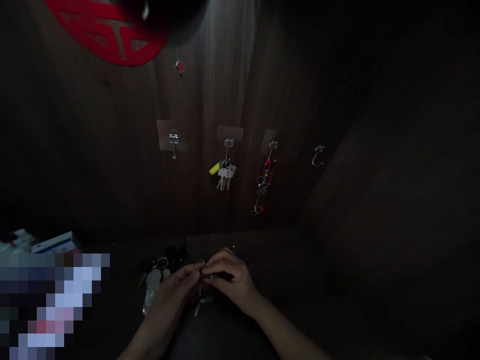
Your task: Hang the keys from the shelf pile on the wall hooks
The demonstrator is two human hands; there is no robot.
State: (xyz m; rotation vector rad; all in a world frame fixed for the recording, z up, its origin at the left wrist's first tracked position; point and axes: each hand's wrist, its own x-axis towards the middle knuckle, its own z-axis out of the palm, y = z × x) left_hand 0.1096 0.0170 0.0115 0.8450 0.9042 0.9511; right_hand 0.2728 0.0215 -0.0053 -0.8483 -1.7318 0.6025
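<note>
My left hand [176,290] and my right hand [230,277] meet low in the middle of the head view. Between their fingertips they pinch a key ring [202,263], and keys [198,305] dangle below it. A dark piece, partly hidden, sits between the fingers of my right hand. Behind my left hand lies a bunch of keys and fobs [152,285], with another metal ring and a pale tag. The dim light blurs the finer details of what I hold.
On the dark wood wall are several metal hooks. The left hook [173,145] and right hook [318,156] are bare. Keys with a yellow tag [224,175] and keys with a red cord [265,180] hang between them. Boxes [56,244] stand at left; a red cutout [120,42] is above.
</note>
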